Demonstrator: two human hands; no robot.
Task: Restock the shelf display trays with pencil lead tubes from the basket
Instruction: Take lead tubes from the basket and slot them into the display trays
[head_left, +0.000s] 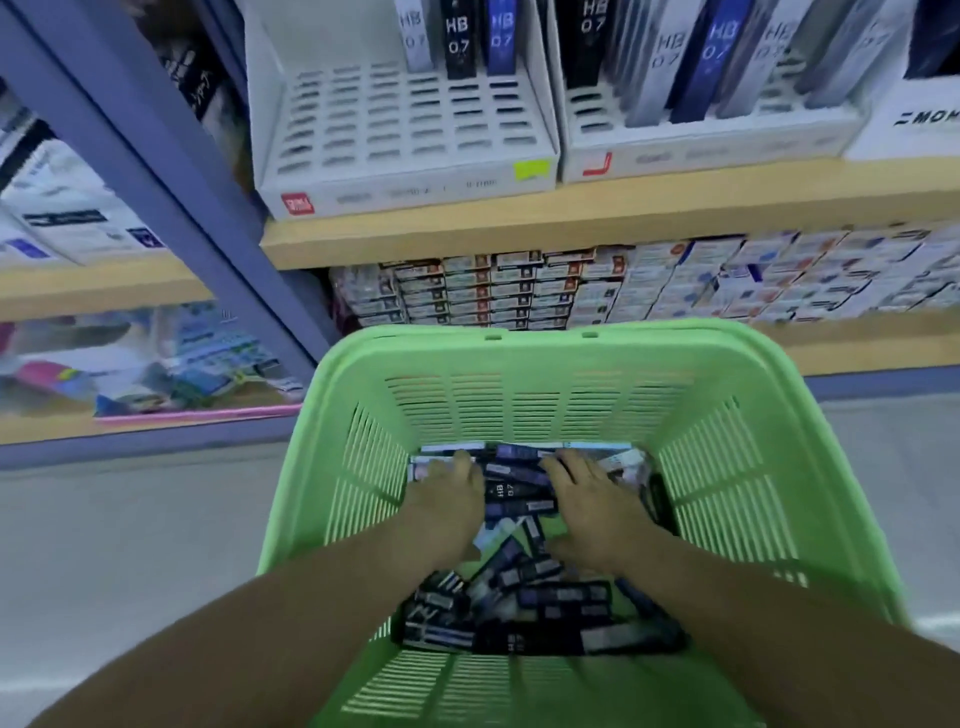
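In the green basket, the right hand rests flat, fingers spread, on loose pencil lead tubes. The left hand lies beside it, fingertips among them, grip unclear. Beyond are a grey floor and a wooden shelf with white display trays.

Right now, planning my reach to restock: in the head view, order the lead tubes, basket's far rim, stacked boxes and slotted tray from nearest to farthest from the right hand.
1. Lead tubes, touching the right hand, inside the basket.
2. Far rim, ahead of the hand.
3. Stacked boxes, lower shelf beyond the basket.
4. Slotted tray, upper shelf, above left.
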